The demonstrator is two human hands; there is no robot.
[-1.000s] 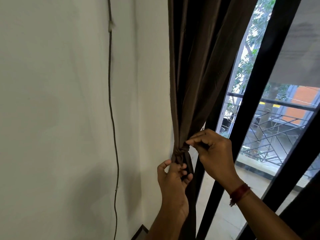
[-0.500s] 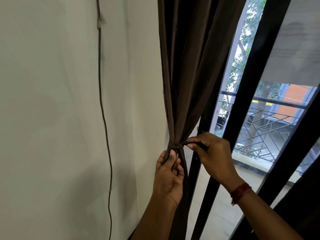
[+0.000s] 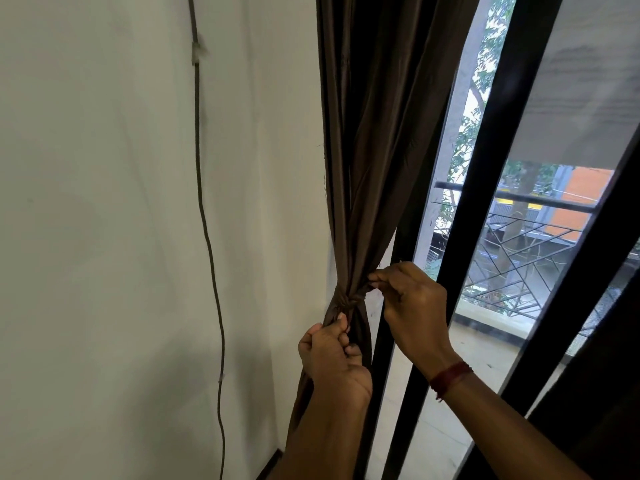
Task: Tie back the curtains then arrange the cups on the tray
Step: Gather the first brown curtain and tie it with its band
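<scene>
A dark brown curtain [image 3: 374, 133] hangs beside the window, gathered into a narrow bunch with a brown tie knotted around it [image 3: 348, 299]. My left hand [image 3: 329, 351] is just below the knot, fingers pinched on one end of the tie and the curtain fabric. My right hand [image 3: 412, 306], with a red thread on its wrist, is to the right of the knot and pinches the other end of the tie. No cups or tray are in view.
A white wall [image 3: 104, 237] fills the left, with a thin dark cable [image 3: 204, 220] running down it. Black window frame bars [image 3: 485, 202] stand to the right, with a balcony railing [image 3: 519, 244] and trees beyond the glass.
The tie has drawn tighter into a knot around the curtain. My left hand has dropped below the knot while my right hand stays at its right side, still pinching.
</scene>
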